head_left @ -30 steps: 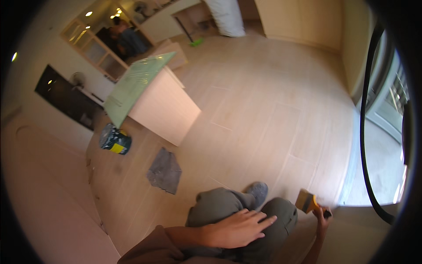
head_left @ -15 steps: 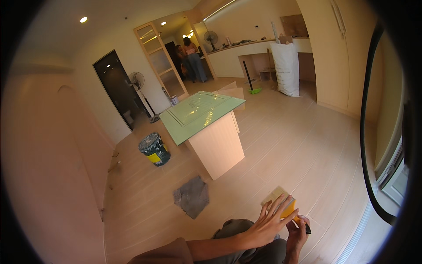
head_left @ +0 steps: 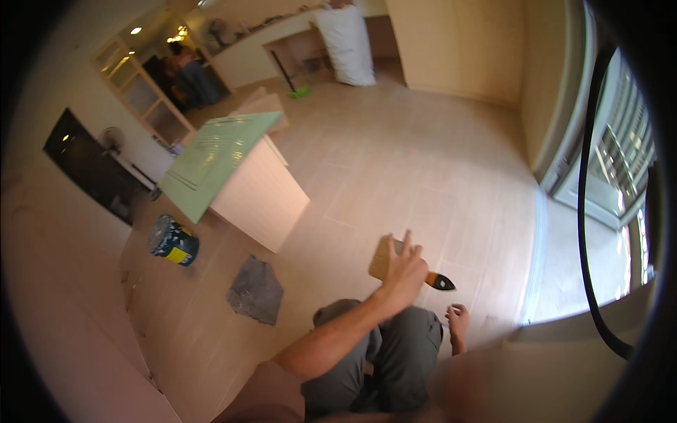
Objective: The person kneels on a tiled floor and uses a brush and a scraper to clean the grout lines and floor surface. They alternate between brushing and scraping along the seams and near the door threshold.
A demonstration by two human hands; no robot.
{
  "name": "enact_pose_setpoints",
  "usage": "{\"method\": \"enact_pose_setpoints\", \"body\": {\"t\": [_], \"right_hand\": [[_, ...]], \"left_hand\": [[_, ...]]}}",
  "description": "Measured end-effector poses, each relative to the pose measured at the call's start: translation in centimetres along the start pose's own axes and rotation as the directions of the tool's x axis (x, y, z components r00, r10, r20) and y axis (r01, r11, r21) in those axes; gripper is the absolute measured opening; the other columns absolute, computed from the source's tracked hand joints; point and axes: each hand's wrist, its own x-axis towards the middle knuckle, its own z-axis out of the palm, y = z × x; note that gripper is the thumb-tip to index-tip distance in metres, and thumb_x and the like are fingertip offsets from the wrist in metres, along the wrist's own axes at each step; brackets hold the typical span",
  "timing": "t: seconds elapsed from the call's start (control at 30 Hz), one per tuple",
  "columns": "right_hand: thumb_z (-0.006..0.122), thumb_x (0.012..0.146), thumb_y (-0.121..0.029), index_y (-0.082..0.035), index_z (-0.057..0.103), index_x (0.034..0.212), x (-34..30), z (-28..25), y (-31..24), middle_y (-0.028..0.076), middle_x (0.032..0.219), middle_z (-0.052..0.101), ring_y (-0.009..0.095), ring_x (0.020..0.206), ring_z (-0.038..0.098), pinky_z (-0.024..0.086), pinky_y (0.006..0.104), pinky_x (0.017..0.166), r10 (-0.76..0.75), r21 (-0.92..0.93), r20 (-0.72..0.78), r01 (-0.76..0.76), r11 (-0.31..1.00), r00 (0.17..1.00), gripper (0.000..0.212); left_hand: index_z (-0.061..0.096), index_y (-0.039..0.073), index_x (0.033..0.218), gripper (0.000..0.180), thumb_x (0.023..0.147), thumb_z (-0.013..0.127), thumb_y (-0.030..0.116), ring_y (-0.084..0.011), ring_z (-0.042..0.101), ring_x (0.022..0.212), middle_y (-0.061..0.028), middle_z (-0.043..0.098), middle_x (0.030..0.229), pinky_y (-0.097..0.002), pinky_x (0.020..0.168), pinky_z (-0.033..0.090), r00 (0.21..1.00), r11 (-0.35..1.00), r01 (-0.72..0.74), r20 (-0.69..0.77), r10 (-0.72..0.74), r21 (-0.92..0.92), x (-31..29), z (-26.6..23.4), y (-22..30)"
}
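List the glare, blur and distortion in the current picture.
Head view: yellowish glints on the flat pale-green panel; head view: daylight brightens the pale grey floor strip at right; head view: distant people look dim and soft; head view: the left edge of the beige plank floor bows.

A green panel [head_left: 218,155] lies across a pale wooden box [head_left: 262,201]. Near it on the floor stands a dark bucket [head_left: 173,241] with a yellow patch and pale smears. A ragged grey sheet [head_left: 255,290] lies flat beyond the bucket's right side. Farther back are a stand fan [head_left: 111,139], a green dustpan [head_left: 299,92], a white sack [head_left: 345,46] and a tall cabinet [head_left: 458,46].
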Motion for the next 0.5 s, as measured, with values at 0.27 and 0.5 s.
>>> {"method": "enact_pose_setpoints", "body": {"t": [0.27,0.5], "right_hand": [[0.058,0.102,-0.038,-0.008,0.058,0.127,-3.3,3.3,17.2,0.025,0.115,0.058,0.043,0.100,0.063,0.051,0.0534,0.088,-0.127,-0.469,0.007,0.116,0.876,0.992,0.040],[0.051,0.106,-0.042,0.003,0.055,0.122,-4.0,3.1,15.9,0.025,0.118,0.056,0.044,0.108,0.057,0.047,0.0507,0.090,0.133,-0.259,-0.149,-0.169,0.951,0.980,0.048]], "left_hand": [[0.076,0.003,0.089,0.015,0.075,0.074,0.001,-0.0434,0.041,0.145,-0.0186,0.065,0.129,-0.0693,0.117,0.022,0.963,0.988,-0.125,0.228,0.144,-0.095,-1.1,-0.7,1.7],[0.075,0.002,0.091,0.017,0.075,0.075,-0.003,-0.0424,0.039,0.146,-0.0174,0.060,0.137,-0.0684,0.117,0.023,0.945,0.968,-0.219,0.220,0.241,-0.121,-2.3,-2.0,2.6]]}}
